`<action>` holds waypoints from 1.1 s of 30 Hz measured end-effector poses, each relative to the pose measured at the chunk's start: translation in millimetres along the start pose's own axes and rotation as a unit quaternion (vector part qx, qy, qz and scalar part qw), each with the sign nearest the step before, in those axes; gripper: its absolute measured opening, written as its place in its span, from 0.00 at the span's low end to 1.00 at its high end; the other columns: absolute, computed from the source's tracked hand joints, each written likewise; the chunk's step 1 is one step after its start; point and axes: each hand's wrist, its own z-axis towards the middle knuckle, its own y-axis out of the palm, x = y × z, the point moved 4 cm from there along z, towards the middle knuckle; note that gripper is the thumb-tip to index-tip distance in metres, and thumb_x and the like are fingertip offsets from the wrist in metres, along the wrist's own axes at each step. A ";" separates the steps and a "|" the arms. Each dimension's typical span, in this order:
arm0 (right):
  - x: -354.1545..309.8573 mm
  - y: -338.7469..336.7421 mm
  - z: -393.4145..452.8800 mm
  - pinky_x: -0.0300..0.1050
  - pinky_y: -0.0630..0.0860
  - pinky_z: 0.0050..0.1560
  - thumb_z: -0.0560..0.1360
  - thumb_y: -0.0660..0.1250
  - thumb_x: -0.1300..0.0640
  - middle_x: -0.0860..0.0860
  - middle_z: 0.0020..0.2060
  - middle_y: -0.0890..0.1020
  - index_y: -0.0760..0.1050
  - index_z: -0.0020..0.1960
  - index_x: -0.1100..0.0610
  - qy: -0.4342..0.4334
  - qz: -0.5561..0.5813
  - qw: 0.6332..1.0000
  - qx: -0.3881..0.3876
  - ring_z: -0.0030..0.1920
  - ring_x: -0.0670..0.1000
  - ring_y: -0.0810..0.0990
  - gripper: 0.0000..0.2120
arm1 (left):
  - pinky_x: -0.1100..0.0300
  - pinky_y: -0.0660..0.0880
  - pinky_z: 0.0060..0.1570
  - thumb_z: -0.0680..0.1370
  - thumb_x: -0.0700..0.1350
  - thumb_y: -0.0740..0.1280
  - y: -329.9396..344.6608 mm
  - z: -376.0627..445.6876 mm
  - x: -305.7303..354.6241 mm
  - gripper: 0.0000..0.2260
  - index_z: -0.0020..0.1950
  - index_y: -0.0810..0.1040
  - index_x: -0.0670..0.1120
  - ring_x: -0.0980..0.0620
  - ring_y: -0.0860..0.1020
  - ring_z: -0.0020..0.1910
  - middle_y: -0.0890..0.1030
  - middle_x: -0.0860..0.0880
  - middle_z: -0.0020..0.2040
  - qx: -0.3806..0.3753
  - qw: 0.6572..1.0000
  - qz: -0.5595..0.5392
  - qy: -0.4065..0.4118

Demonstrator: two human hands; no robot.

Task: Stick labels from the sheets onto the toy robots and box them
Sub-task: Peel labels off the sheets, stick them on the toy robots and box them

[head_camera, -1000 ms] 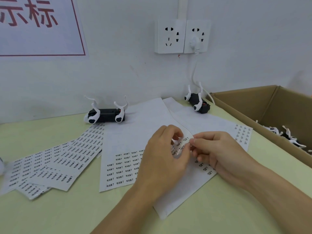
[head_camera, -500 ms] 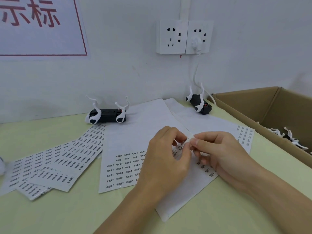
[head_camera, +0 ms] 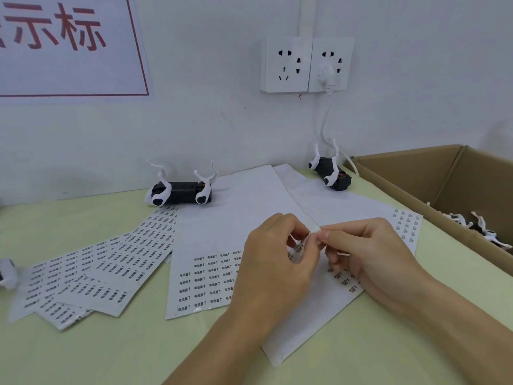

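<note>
Two white label sheets lie in the middle of the table, one (head_camera: 222, 240) with printed rows at its near end and a second sheet (head_camera: 319, 309) under my hands. My left hand (head_camera: 274, 262) pinches the curled-up edge of that second sheet. My right hand (head_camera: 369, 254) meets it fingertip to fingertip and pinches a small label at the same edge. A black toy robot with white legs (head_camera: 180, 191) lies on its back by the wall. Another toy robot (head_camera: 331, 173) lies further right, near the box.
An open cardboard box (head_camera: 416, 173) at the right holds several toy robots (head_camera: 483, 229). A fan of full label sheets (head_camera: 91, 273) lies at the left. A white object (head_camera: 7, 275) shows at the left edge. Wall sockets (head_camera: 306, 65) with a plugged cable hang above.
My hands stay together at the sheet's edge, and the lifted edge has curled a little higher between my fingertips. The robots and other sheets have not moved.
</note>
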 end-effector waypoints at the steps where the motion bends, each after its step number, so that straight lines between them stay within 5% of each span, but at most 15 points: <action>1: -0.9 -0.5 -0.4 0.48 0.71 0.40 0.75 0.70 0.62 0.71 0.43 0.82 0.87 0.42 0.60 -0.004 -0.015 1.000 -0.001 0.32 0.52 0.72 0.08 | 0.58 0.74 0.39 0.75 0.47 0.68 0.3 0.0 0.3 0.07 0.40 0.79 0.45 0.55 0.78 0.39 0.80 0.54 0.37 0.001 1.000 0.002 -0.002; 7: -4.5 0.0 -1.1 0.31 0.71 0.32 0.75 0.71 0.60 0.56 0.27 0.79 0.88 0.40 0.55 -0.032 -0.070 0.997 -0.002 0.28 0.46 0.74 0.08 | 0.52 0.74 0.35 0.75 0.48 0.67 -1.4 -1.2 1.4 0.09 0.38 0.77 0.45 0.54 0.77 0.37 0.78 0.53 0.35 0.006 1.000 0.030 -0.002; 19: -13.3 9.1 -7.0 0.38 0.72 0.29 0.74 0.68 0.58 0.51 0.26 0.80 0.86 0.37 0.52 -0.051 -0.134 0.989 0.025 0.25 0.46 0.73 0.10 | 0.50 0.76 0.36 0.76 0.49 0.66 -1.8 -3.4 1.5 0.08 0.39 0.77 0.47 0.54 0.77 0.35 0.79 0.54 0.36 0.015 0.998 0.066 0.008; 33: -17.8 7.5 -9.0 0.28 0.67 0.28 0.76 0.67 0.64 0.42 0.23 0.78 0.85 0.36 0.56 -0.061 -0.187 0.979 0.059 0.24 0.41 0.73 0.12 | 0.48 0.78 0.37 0.75 0.50 0.65 1.6 -2.1 -2.5 0.07 0.40 0.77 0.49 0.54 0.79 0.38 0.80 0.56 0.38 -0.016 1.000 0.020 -0.015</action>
